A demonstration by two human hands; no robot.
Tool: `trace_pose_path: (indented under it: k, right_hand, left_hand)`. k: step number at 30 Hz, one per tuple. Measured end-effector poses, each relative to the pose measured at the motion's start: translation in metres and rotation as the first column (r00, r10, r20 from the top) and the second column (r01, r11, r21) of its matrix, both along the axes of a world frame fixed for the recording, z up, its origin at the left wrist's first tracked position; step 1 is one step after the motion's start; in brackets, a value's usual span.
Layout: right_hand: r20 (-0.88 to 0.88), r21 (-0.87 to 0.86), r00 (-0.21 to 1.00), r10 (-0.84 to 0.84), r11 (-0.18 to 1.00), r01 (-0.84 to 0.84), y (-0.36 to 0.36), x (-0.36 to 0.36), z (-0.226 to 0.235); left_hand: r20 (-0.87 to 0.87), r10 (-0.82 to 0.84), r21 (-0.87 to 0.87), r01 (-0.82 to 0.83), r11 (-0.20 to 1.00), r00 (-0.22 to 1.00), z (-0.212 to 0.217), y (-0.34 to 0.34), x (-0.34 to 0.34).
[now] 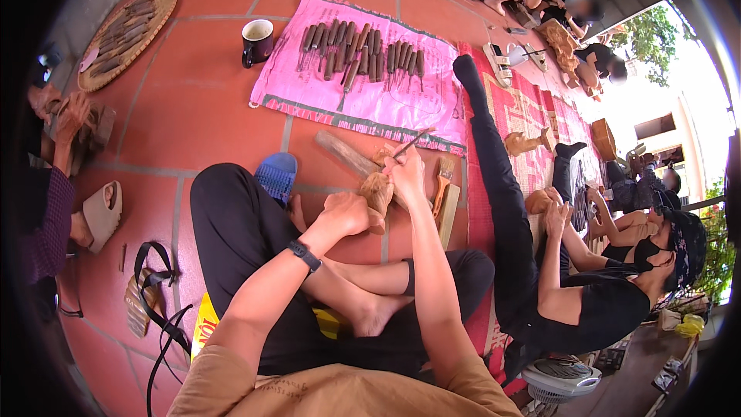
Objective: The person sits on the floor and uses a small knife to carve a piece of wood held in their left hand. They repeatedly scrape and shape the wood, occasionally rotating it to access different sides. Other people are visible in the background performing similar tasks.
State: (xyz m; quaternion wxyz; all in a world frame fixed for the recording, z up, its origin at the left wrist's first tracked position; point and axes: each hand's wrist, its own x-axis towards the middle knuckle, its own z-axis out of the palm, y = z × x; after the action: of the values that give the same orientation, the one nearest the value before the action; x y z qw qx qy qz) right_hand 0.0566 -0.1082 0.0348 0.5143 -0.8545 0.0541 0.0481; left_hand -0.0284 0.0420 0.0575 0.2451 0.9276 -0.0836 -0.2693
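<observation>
Two hands (347, 212) carving rounded wooden figure (378, 189), chisel (411, 143).

- A woven mat (363, 100) lies flat on the tiled floor (201, 116), ahead of the seated person's crossed legs.
- A row of carving tools (363, 50) lies on the mat, along its far half.
- A mug (257, 40) stands on the floor just left of the mat.
- A round basket tray (127, 35) lies well to the left of the mat, holding more tools.
- Just nearer than the mat, the left hand (347, 212) and right hand (407, 174) sit on a wooden carving (378, 189).
- A wooden mallet (347, 154) lies at the mat's near edge, behind the carving.
- A brush (442, 177) lies right of the carving.
- A second person (587, 293) sits right of the mat.
</observation>
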Motion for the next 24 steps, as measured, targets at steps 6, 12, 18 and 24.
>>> trace_pose_path:
  k: [6,12,18,24]
  right_hand:
    - [0.011,0.021,1.0,-0.014,1.0,0.014,-0.016,0.002,-0.01]
    - [0.016,0.093,0.999,-0.039,0.995,0.037,-0.018,-0.009,-0.01]
    - [0.155,0.079,0.988,-0.013,0.997,0.001,-0.015,-0.012,-0.021]
    - [0.2,0.042,0.979,0.029,0.998,-0.038,-0.01,-0.016,-0.012]
  left_hand:
    - [-0.027,-0.009,0.04,0.011,0.999,1.0,-0.009,-0.003,0.002]
    - [-0.04,-0.014,0.005,0.014,1.0,0.999,0.007,0.0,-0.001]
    - [-0.015,-0.018,0.018,0.019,1.0,1.0,0.004,0.0,0.002]
    - [0.001,-0.004,-0.015,0.004,1.0,1.0,-0.003,0.0,0.001]
